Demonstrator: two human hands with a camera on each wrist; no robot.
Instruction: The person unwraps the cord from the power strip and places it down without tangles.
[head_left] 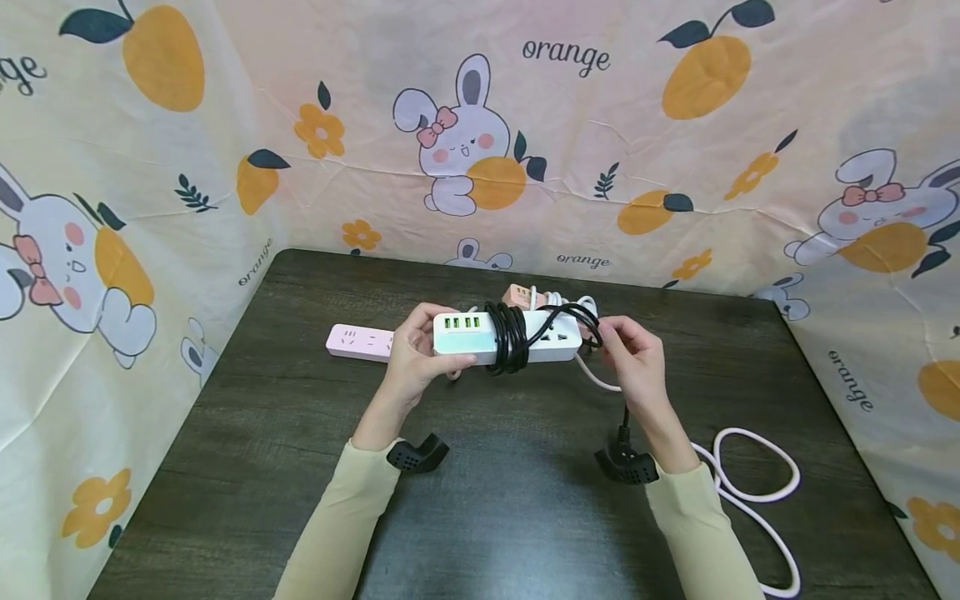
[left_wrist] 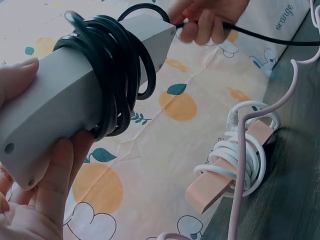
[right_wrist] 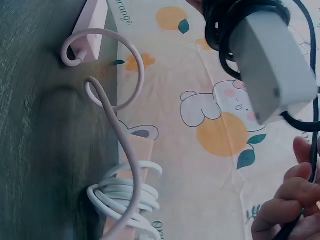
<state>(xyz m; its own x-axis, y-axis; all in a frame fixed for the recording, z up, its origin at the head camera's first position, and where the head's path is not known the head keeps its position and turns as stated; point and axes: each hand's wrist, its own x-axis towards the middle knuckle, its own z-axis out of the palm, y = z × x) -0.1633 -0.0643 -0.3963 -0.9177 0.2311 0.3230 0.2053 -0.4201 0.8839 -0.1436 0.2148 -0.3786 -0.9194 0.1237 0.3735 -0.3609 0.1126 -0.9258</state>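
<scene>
A white power strip [head_left: 457,335] with green USB ports is held up above the table by my left hand [head_left: 411,354], which grips its left end. Its black cord [head_left: 508,337] is wound several times around the strip's middle. Just off the strip's right end, my right hand [head_left: 634,354] pinches the loose part of that cord. Below the right hand the cord hangs down to a black plug [head_left: 624,442] near the wrist. In the left wrist view, the thumb and fingers lie on opposite sides of the white strip [left_wrist: 55,95].
A pink power strip [head_left: 358,342] lies behind the left hand. Farther back is a peach power strip [head_left: 519,295] wrapped in white cord [left_wrist: 227,157]. The pink strip's long cord [head_left: 780,533] loops across the table's right side. Patterned cloth hangs behind the dark table [head_left: 465,517].
</scene>
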